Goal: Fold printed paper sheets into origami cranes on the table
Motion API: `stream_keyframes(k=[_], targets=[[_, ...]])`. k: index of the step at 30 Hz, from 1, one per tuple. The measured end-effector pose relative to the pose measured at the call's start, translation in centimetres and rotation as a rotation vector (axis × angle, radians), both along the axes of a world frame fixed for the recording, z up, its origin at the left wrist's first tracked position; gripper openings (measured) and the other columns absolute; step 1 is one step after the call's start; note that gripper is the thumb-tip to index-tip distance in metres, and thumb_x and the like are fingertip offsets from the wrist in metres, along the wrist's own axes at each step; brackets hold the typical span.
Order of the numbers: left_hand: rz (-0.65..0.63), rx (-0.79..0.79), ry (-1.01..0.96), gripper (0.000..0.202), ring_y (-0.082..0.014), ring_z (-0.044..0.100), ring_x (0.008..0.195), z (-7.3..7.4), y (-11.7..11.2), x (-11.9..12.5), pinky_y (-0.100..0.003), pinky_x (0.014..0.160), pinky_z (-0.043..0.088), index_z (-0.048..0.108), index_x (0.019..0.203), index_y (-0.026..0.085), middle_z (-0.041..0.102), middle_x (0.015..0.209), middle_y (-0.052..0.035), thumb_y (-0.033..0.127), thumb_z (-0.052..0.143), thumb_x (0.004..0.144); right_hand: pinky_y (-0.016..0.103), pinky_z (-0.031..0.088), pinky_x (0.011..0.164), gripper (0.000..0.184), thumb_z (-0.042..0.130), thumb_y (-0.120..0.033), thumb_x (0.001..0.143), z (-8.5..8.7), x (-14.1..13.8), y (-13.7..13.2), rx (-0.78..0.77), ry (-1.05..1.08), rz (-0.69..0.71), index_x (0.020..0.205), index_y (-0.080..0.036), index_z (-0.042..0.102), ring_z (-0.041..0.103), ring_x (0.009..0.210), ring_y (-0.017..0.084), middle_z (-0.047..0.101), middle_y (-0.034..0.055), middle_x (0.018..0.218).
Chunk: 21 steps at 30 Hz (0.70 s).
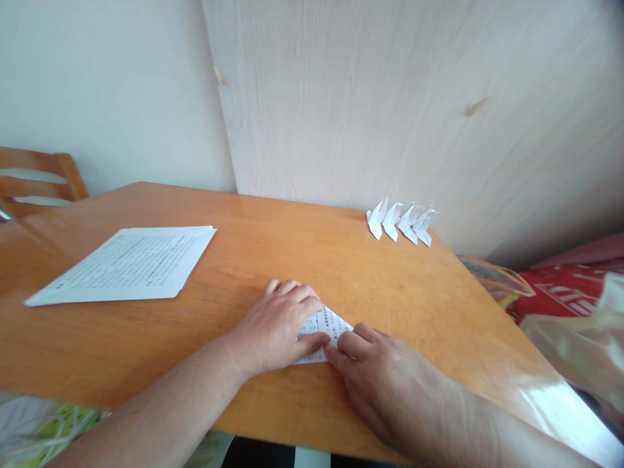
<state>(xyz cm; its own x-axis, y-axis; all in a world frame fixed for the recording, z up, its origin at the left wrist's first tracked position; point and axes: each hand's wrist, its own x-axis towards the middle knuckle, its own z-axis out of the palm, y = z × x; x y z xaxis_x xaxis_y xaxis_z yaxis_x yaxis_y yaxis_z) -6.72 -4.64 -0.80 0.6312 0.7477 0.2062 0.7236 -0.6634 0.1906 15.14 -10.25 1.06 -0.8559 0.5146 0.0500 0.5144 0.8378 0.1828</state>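
A wooden table [292, 244] stretches out before the person. A stack of printed sheets [127, 263] lies toward its left side. At the near edge, the left hand [280, 325] rests flat, fingers extended, over a folded printed paper [332, 320]; the right hand [377, 364] touches the paper's right corner, though whether it pinches is unclear. Four small folded shapes [391, 222] line the far right corner.

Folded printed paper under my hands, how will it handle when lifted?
The folded paper is probably light, being small and thin. Its pointed, folded shape suggests some stiffness, but folds might loosen once the left hand and right hand leave it.
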Motion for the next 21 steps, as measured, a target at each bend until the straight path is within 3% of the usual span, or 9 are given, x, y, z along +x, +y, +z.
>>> stream_keyframes(k=[5,8,13,16,21], targets=[[0.011,0.004,0.004,0.044,-0.0290,0.053,0.108,-0.2,0.1,0.0,-0.044,0.091,0.036,0.062,0.114,0.024,0.063,0.113,-0.0068,0.059,0.061,0.088,0.038,0.043,0.069,0.017,0.052,-0.019,0.090,0.1,0.1,0.0,-0.005,0.001,0.016,0.098,-0.013,0.065,0.048,0.078,0.022,0.062,0.0091,0.093],[0.007,0.012,0.009,0.042,-0.0292,0.053,0.108,-0.2,0.1,0.0,-0.043,0.092,0.036,0.063,0.112,0.025,0.064,0.112,-0.0064,0.059,0.061,0.088,0.037,0.044,0.070,0.015,0.051,-0.018,0.092,0.7,0.0,0.0,-0.087,0.037,-0.004,0.098,-0.014,0.064,0.051,0.079,0.022,0.063,0.0093,0.094],[0.014,0.014,-0.012,0.037,-0.0287,0.053,0.107,-0.1,0.1,0.1,-0.043,0.090,0.035,0.064,0.110,0.027,0.065,0.109,-0.0049,0.056,0.064,0.087,0.028,0.045,0.068,0.015,0.047,-0.013,0.095,1.5,0.2,0.5,-0.306,0.229,-0.216,0.095,-0.015,0.062,0.055,0.074,0.015,0.064,0.0062,0.090],[0.025,0.006,-0.015,0.035,-0.0284,0.053,0.106,0.0,0.1,0.1,-0.043,0.090,0.035,0.064,0.109,0.028,0.065,0.108,-0.0041,0.054,0.066,0.086,0.028,0.044,0.067,0.017,0.046,-0.010,0.094,0.9,0.0,1.1,-0.230,0.225,-0.309,0.093,-0.016,0.061,0.056,0.072,0.016,0.062,0.0049,0.084],[0.033,0.007,-0.011,0.036,-0.0285,0.053,0.105,0.0,0.1,0.2,-0.043,0.088,0.035,0.064,0.107,0.027,0.065,0.107,-0.0039,0.054,0.068,0.084,0.032,0.045,0.068,0.019,0.049,-0.008,0.089,-0.4,-0.8,1.5,-0.082,-0.011,-0.352,0.100,-0.015,0.062,0.057,0.074,0.020,0.063,0.0076,0.085]])
